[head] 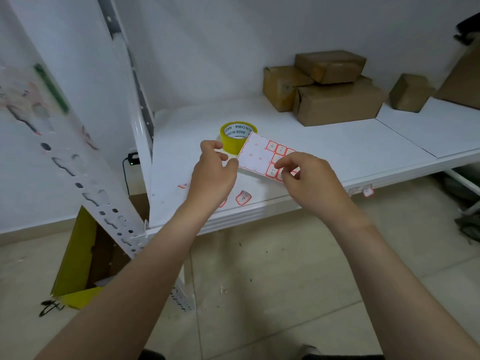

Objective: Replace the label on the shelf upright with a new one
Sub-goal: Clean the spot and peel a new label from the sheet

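A white sheet of red-bordered labels (255,155) is held above the white shelf board (337,152). My left hand (214,175) pinches the sheet's left edge. My right hand (302,174) has its fingertips on the labels at the sheet's right side, pinching at one of them. The white perforated shelf upright (78,162) slants through the left of the view, blurred, with faint marks on its face. A loose red-bordered label (243,198) lies on the board near its front edge, below my hands.
A yellow tape roll (237,135) stands on the board just behind the sheet. Several cardboard boxes (332,87) are stacked at the back right. A yellow carton (78,255) sits on the tiled floor under the upright. A label sticks on the board's front edge (367,191).
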`<act>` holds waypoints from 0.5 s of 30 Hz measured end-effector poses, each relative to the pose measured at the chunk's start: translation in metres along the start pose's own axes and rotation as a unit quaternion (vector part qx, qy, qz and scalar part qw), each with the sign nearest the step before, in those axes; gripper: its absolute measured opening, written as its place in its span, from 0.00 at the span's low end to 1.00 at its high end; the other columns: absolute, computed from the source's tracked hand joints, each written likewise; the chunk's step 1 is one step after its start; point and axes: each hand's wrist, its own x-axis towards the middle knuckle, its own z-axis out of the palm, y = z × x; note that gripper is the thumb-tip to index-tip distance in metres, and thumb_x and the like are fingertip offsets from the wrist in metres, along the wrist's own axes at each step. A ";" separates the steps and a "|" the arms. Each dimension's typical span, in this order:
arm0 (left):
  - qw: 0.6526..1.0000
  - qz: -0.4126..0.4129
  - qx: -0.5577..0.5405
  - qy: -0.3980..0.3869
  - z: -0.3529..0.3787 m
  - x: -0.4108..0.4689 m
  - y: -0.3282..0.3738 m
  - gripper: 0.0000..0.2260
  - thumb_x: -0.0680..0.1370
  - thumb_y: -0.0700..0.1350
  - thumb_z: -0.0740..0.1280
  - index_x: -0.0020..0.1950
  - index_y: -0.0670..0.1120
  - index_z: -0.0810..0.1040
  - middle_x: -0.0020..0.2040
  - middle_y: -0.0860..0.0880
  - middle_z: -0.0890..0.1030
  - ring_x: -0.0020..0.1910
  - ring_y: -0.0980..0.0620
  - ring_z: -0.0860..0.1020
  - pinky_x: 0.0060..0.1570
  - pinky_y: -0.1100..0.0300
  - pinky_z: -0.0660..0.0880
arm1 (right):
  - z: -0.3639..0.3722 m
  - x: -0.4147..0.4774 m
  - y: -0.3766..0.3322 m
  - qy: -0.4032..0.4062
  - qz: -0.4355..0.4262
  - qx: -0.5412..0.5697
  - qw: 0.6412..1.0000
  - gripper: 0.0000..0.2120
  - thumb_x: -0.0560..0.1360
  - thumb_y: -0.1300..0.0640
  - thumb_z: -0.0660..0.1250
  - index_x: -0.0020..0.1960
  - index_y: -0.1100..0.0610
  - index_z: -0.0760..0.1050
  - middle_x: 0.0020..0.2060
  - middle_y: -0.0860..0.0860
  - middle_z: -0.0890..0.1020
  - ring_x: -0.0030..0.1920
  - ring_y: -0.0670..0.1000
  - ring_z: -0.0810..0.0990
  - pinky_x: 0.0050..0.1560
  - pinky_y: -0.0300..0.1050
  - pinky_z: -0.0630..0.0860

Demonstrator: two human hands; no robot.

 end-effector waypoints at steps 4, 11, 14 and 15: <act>0.998 -0.031 0.001 -0.059 0.007 0.028 0.002 0.20 0.82 0.48 0.67 0.72 0.50 0.65 0.69 0.47 0.79 0.66 0.44 0.79 0.67 0.45 0.76 | 0.001 0.001 0.008 -0.024 0.016 -0.007 1.000 0.11 0.82 0.58 0.67 0.60 0.50 0.83 0.61 0.47 0.84 0.51 0.46 0.78 0.53 0.40 0.71; 0.993 -0.052 0.004 -0.102 0.009 0.061 0.010 0.20 0.81 0.44 0.68 0.72 0.48 0.71 0.61 0.49 0.75 0.56 0.47 0.75 0.45 0.57 0.72 | 0.004 -0.001 0.004 -0.077 0.032 -0.006 0.996 0.11 0.82 0.56 0.68 0.63 0.51 0.82 0.60 0.46 0.84 0.52 0.46 0.77 0.53 0.40 0.69; 0.994 -0.044 -0.002 -0.103 0.011 0.066 0.011 0.22 0.80 0.45 0.69 0.73 0.48 0.70 0.62 0.49 0.76 0.55 0.48 0.75 0.42 0.58 0.71 | 0.005 0.001 0.003 -0.071 0.042 -0.004 0.997 0.10 0.82 0.56 0.68 0.62 0.50 0.82 0.60 0.46 0.84 0.53 0.47 0.77 0.53 0.40 0.70; 0.994 -0.042 -0.009 -0.099 0.014 0.068 0.013 0.23 0.80 0.46 0.70 0.74 0.48 0.69 0.62 0.48 0.76 0.55 0.48 0.75 0.44 0.58 0.71 | 0.005 0.002 0.003 -0.070 0.050 -0.005 0.996 0.10 0.82 0.56 0.68 0.62 0.50 0.82 0.60 0.46 0.84 0.54 0.47 0.77 0.54 0.41 0.70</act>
